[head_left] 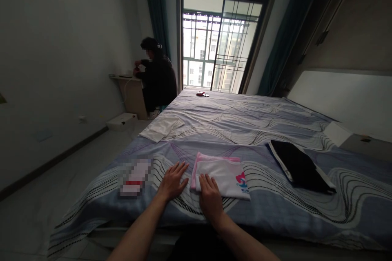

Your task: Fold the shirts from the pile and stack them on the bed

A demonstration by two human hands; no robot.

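Observation:
A folded white and pink garment (223, 173) with a pink and blue print lies near the front edge of the bed. My right hand (210, 196) rests flat on its lower left part, fingers stretched out. Just left of the garment, my left hand (173, 181) lies on the patterned bedsheet (260, 208), its fingers spread and nothing in them. Farther left on the bed is a blurred-out flat item (136, 177) with a red band.
A folded black garment (297, 165) with white beneath it lies to the right. A crumpled white cloth (163, 127) is at the left bed edge. Small red and dark items (202, 94) sit at the far end. Another person (161, 75) sits at a small desk (131, 94).

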